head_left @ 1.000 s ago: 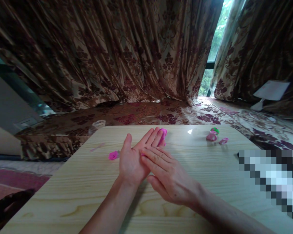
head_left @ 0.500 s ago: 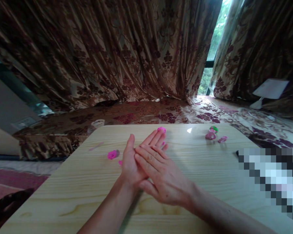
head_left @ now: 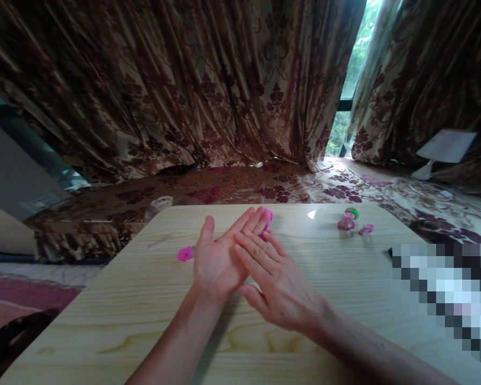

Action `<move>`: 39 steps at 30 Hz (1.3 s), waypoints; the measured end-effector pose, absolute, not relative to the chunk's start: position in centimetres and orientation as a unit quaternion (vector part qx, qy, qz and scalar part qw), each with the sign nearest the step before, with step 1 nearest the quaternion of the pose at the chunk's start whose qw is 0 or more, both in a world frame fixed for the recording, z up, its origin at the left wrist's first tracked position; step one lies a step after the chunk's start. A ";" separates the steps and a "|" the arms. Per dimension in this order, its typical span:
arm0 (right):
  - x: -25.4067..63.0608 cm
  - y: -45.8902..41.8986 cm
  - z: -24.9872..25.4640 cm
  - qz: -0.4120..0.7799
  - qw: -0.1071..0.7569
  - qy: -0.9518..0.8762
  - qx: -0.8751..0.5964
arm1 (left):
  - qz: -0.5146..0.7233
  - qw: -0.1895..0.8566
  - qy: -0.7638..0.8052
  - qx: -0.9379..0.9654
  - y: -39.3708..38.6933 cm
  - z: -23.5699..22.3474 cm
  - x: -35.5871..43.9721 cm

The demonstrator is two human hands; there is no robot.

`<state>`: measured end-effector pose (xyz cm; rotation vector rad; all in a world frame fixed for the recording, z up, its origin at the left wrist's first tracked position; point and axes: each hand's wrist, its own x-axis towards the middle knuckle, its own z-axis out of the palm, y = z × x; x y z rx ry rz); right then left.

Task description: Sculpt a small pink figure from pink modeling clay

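Palm up over the middle of the table, my left hand (head_left: 218, 264) is open with its thumb out to the side. My right hand (head_left: 278, 280) lies across its fingers, palm down and fingers stretched out flat. Whether anything small sits between the two palms is hidden. A bright pink lump (head_left: 269, 216), like soft clay, shows just behind my left fingertips. To the left of my left hand, another pink piece (head_left: 185, 253) rests on the wooden table (head_left: 144, 305). A thin, pale stick-like tool (head_left: 159, 240) lies farther left.
At the far right of the table are a translucent pink container (head_left: 346, 222), a green piece (head_left: 352, 213) and a small pink item (head_left: 366, 229). A pixelated object (head_left: 444, 299) covers the right edge. A clear cup (head_left: 161, 202) and a white lamp (head_left: 447, 147) stand beyond the table.
My right hand has slid slightly right and toward me across my left palm, baring more of it. My left hand has shifted slightly left, covering a small pink bit seen beside it.
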<state>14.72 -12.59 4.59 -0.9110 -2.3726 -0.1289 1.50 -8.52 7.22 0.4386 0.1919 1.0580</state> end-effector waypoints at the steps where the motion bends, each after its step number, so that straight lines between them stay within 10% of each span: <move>1: 14.7 -12.7 4.6 -0.048 0.291 -0.896 -0.333 | 0.518 0.826 0.085 0.207 -8.5 7.3 1.4; 39: 14.7 -13.0 4.0 -0.042 0.285 -0.895 -0.339 | 0.564 0.805 0.085 0.163 -8.1 7.4 0.9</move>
